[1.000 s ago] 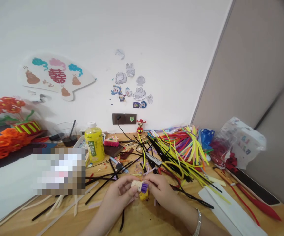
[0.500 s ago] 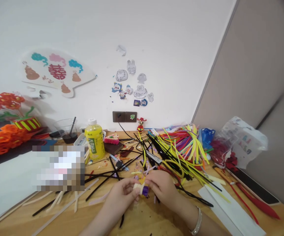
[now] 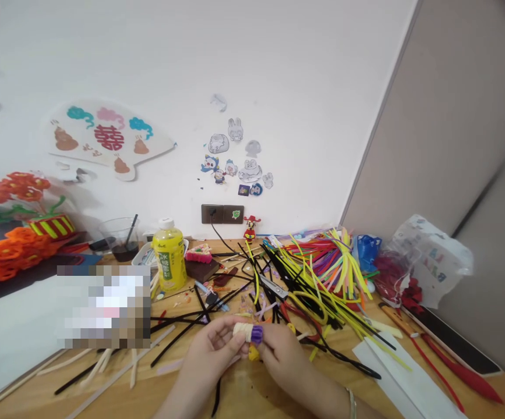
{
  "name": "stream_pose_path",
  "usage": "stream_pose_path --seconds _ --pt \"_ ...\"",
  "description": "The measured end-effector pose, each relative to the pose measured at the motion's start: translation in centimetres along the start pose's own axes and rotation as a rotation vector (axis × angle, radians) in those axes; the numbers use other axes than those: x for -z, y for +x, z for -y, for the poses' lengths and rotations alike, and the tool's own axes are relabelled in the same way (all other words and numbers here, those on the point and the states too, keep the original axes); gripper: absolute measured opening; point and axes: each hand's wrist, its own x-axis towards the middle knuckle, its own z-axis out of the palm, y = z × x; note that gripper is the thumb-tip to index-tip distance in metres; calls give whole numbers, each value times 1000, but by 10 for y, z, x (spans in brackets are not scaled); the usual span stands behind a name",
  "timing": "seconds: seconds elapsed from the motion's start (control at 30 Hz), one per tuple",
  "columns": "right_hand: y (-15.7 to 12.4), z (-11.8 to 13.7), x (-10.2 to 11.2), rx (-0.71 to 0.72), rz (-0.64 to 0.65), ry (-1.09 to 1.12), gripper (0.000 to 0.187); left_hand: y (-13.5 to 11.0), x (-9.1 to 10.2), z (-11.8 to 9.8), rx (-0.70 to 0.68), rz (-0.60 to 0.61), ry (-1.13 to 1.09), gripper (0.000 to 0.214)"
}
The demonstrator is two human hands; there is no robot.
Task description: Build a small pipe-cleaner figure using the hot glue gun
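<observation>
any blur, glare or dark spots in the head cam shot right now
In the head view, a mosaic patch hides detail at left; in the head view, the top right corner is dark and blurred; in the head view, light lies soft on the wall, without strong glare; in the head view, the bottle's small print is too soft to read.

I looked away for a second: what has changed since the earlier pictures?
The right hand has shifted slightly towards the person, and a yellow bit now shows beyond it. Whether that hand grips the piece's purple end is unclear. The left hand still holds the piece. The bottle and scissors stayed put.
</observation>
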Motion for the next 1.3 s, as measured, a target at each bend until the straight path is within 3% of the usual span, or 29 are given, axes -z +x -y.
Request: stream_pose_path --seconds 0.2,0.33,0.47,0.77,0.87,1.0,1.1,1.2,1.3 --pt "-3 16 -1 182 93 -239 24 0 1 -4 -98 -120 179 35" --pt "-3 18 6 247 4 -381 30 3 7 -7 -216 -141 475 27" --pt "-2 13 13 300 -119 -460 30 3 7 -13 -262 -77 696 23" --pt "-2 9 21 347 -183 -420 21 -6 1 -25 -279 73 937 24" --pt "1 9 26 258 -148 -309 22 -7 2 -22 -262 111 870 21" --pt "9 6 31 17 -50 55 25 -6 3 -18 -169 134 566 16" --pt "12 0 27 -76 -55 236 27 -5 3 -18 -81 148 364 18" --pt "8 -1 16 -104 -58 212 28 -4 0 -22 -49 73 249 25" --pt "1 7 4 -34 -28 69 24 -5 -2 -24 -74 -52 234 29"
